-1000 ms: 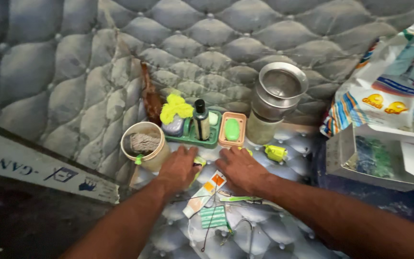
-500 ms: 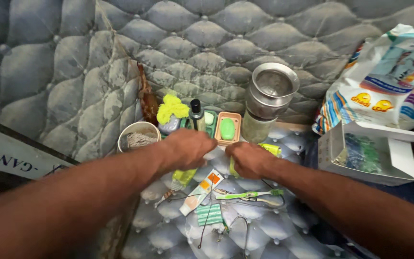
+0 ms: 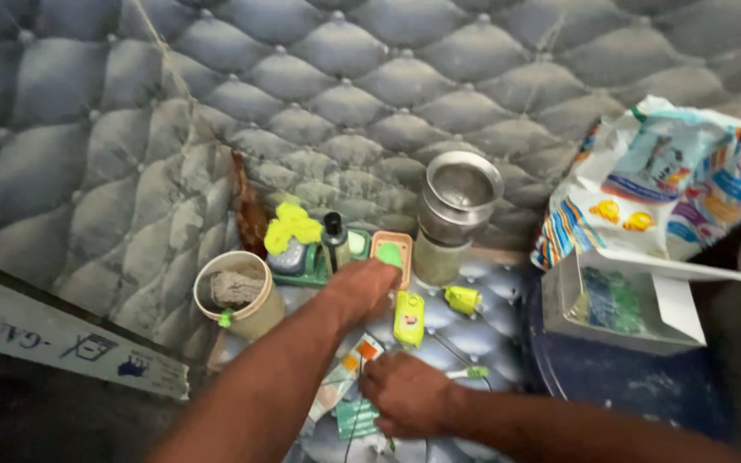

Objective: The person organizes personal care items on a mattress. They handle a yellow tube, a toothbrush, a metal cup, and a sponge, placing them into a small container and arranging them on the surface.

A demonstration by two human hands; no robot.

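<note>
Head view: left hand reaches, fingers curled, to the orange soap dish holding green soap; its grip cannot be told. Right hand lies closed over a green toothbrush, well apart nearer the person.

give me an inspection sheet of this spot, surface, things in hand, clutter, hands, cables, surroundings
Surface: grey quilted tufted sheet, worn and stained.
Things in hand: left hand reaches to the orange soap dish with green soap; right hand rests on the flat packets.
Clutter: yellow-green bottle, small yellow cap piece, beige cup, dark bottle, steel pot on a jar.
Hands: both bare; grip cannot be told.
Cables: thin dark wire beside the right hand.
Surroundings: printed plastic bag, open white box, quilted wall behind.
</note>
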